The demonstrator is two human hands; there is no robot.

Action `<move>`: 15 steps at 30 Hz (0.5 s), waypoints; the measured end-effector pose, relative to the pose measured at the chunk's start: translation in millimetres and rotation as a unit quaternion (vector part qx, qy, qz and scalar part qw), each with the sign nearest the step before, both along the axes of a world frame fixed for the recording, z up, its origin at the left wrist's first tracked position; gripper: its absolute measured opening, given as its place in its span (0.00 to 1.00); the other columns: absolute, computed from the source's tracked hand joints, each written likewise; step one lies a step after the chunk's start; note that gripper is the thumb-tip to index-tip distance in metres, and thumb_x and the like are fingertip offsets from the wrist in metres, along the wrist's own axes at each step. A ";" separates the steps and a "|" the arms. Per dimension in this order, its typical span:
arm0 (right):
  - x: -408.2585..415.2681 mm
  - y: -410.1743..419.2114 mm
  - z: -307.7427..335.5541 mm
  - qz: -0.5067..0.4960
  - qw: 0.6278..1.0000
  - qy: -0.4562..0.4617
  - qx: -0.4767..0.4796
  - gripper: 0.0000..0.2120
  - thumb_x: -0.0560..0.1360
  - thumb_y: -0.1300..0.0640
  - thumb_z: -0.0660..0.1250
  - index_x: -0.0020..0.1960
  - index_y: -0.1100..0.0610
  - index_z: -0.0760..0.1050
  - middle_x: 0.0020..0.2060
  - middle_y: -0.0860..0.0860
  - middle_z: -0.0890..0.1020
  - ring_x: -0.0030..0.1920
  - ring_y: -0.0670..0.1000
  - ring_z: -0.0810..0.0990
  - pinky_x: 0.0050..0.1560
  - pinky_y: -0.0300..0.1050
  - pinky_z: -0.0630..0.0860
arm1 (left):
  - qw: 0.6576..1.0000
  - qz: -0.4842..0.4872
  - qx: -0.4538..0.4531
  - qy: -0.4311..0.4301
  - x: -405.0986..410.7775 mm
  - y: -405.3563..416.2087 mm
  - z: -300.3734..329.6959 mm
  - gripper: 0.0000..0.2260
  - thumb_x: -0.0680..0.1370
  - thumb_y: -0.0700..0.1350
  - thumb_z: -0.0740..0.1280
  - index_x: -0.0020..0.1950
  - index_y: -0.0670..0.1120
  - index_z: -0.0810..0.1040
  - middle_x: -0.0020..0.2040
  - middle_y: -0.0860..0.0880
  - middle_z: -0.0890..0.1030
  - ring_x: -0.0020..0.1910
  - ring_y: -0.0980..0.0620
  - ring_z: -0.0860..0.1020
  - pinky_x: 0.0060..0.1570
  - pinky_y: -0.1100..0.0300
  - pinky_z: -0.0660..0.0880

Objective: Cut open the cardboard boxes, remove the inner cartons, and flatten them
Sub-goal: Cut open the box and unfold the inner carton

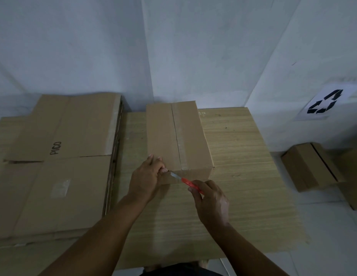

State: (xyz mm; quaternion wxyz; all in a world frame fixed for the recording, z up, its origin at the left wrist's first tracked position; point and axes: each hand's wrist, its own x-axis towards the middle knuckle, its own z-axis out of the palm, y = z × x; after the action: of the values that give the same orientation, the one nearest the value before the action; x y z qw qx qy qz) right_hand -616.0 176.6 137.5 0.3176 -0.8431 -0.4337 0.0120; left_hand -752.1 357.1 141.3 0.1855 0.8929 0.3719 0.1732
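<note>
Both hands work the box (177,140): left hand (146,178) grips its corner, right hand (211,204) holds the knife (186,181).

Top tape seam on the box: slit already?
No. The tape along the top of the cardboard box looks intact; the knife is at the near end's top edge.

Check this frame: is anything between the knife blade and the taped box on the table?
Nothing visible. The right hand holds the red knife with its blade tip at the near edge of the box; the left hand grips that corner beside it.
</note>
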 end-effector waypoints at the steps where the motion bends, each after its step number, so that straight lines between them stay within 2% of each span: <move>1: -0.6 0.4 0.4 -0.002 1.000 0.003 0.002 0.08 0.74 0.47 0.74 0.52 0.46 0.82 0.40 0.43 0.79 0.36 0.44 0.77 0.28 0.39 0.73 | 1.000 0.003 0.000 -0.002 0.0 0.7 -0.7 0.03 0.81 0.45 0.66 0.49 0.49 0.79 0.62 0.46 0.81 0.72 0.44 0.71 0.53 0.50 0.77; 4: -3.0 1.1 1.1 -0.005 1.000 0.003 0.001 0.08 0.74 0.47 0.74 0.52 0.46 0.82 0.39 0.43 0.79 0.35 0.44 0.77 0.28 0.36 0.71 | 1.000 0.004 -0.001 -0.006 -0.2 0.7 -0.1 0.02 0.81 0.45 0.67 0.50 0.49 0.79 0.63 0.46 0.81 0.72 0.44 0.71 0.54 0.49 0.78; 8: -2.3 0.3 1.4 -0.007 1.000 0.014 0.006 0.08 0.74 0.48 0.74 0.52 0.47 0.82 0.39 0.43 0.79 0.33 0.43 0.77 0.27 0.38 0.74 | 1.000 0.009 -0.001 -0.003 1.5 -0.9 2.5 0.03 0.81 0.46 0.66 0.50 0.49 0.80 0.65 0.46 0.80 0.72 0.44 0.71 0.54 0.49 0.76; 11: -0.6 1.5 3.2 -0.015 1.000 0.014 -0.009 0.08 0.74 0.48 0.74 0.52 0.47 0.82 0.39 0.43 0.79 0.32 0.42 0.76 0.27 0.37 0.72 | 1.000 0.011 -0.001 -0.002 1.5 -1.8 3.2 0.04 0.81 0.47 0.66 0.50 0.49 0.79 0.66 0.46 0.79 0.73 0.44 0.71 0.56 0.48 0.77; 15: -1.6 5.1 6.2 -0.016 0.999 0.015 -0.037 0.07 0.76 0.45 0.71 0.52 0.46 0.81 0.40 0.43 0.79 0.33 0.43 0.77 0.29 0.39 0.74 | 1.000 0.007 -0.002 -0.006 1.9 -5.2 5.6 0.05 0.81 0.47 0.67 0.49 0.47 0.80 0.66 0.45 0.79 0.72 0.43 0.71 0.58 0.47 0.75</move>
State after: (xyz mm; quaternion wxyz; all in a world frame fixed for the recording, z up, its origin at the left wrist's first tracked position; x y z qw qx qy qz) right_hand -617.6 181.6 143.8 0.2930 -0.8607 -0.4148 0.0352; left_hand -750.2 351.9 146.9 0.1885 0.8886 0.3776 0.1795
